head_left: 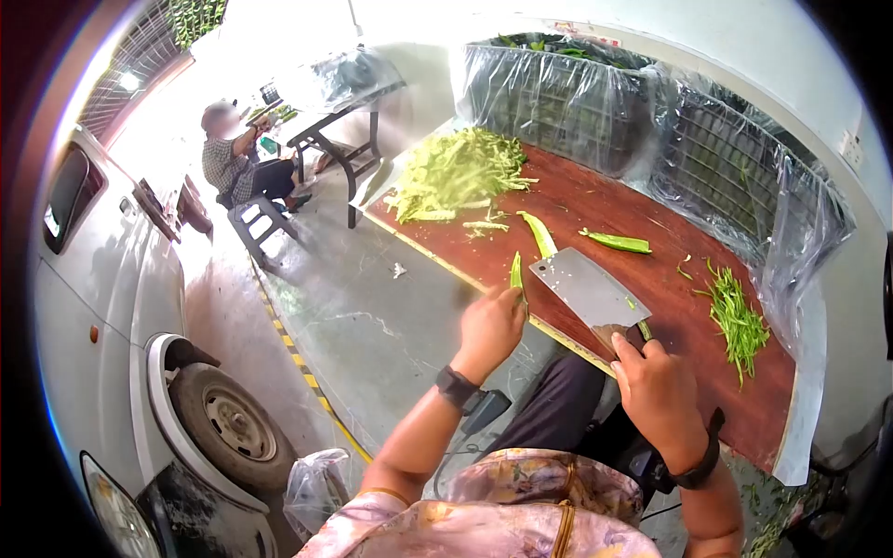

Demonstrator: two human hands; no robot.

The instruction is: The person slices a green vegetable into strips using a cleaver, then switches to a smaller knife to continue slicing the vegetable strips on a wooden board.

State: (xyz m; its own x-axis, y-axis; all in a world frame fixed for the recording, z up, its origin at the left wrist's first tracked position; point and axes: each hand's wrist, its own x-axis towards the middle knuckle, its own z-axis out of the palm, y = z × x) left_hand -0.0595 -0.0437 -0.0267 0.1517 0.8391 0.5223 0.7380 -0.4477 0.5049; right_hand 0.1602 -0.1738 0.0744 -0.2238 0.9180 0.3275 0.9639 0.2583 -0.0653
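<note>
R grip (657,392) holds cleaver (586,286), L grip (491,328) veg pc (516,271).

white glare floods in far beyond the left hand (493,321), bleaching the floor (219,288) near the seated person (244,177), whose head is blurred. haze softens the shredded heap (446,177) ahead of the hands; beyond the right hand (656,391), plastic sheeting (558,102) glints. the cleaver (586,286) between them looks crisp. lens distortion bows the van (102,279) left of both hands; the corners fall black.
</note>
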